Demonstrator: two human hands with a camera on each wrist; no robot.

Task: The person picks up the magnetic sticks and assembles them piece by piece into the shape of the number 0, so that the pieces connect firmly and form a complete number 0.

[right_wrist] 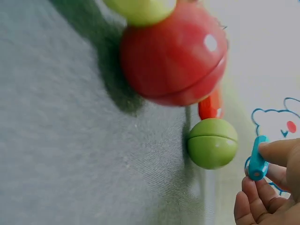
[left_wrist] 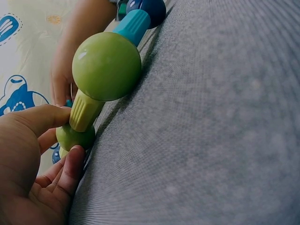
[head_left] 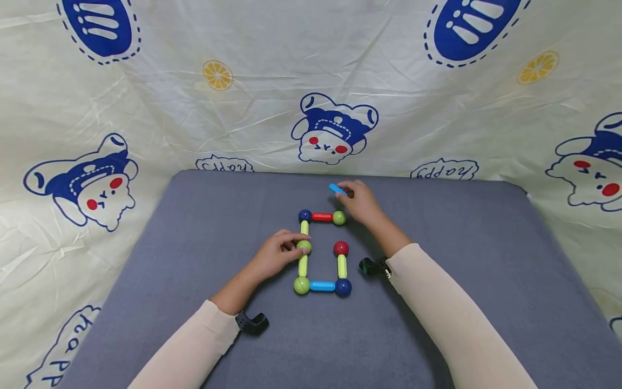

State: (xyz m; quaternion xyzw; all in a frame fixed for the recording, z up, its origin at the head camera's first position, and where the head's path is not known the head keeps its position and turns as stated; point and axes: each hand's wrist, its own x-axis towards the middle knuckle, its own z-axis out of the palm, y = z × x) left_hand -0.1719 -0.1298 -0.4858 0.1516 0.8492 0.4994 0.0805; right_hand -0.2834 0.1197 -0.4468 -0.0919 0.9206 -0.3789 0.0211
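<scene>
My left hand [head_left: 274, 254] pinches the middle green ball [head_left: 304, 247] on the left side of a ball-and-stick figure lying on the table. In the left wrist view its upper digit also touches a yellow-green stick [left_wrist: 86, 111] beside that ball. My right hand [head_left: 360, 202] holds a light-blue stick [right_wrist: 258, 158] between thumb and fingers, above the table and behind a green ball [head_left: 339, 218]. A red stick [head_left: 322, 217] joins that ball to a dark-blue ball [head_left: 305, 215]. Nearer me, a red ball [head_left: 342, 248] tops the figure's right side, apart from the green ball.
Closing the figure's near side are a green ball [head_left: 302, 285], a blue stick [head_left: 323, 286] and a dark-blue ball [head_left: 343, 287]. Grey cloth covers the table [head_left: 218, 216]. A patterned white curtain [head_left: 272, 54] hangs behind its far edge.
</scene>
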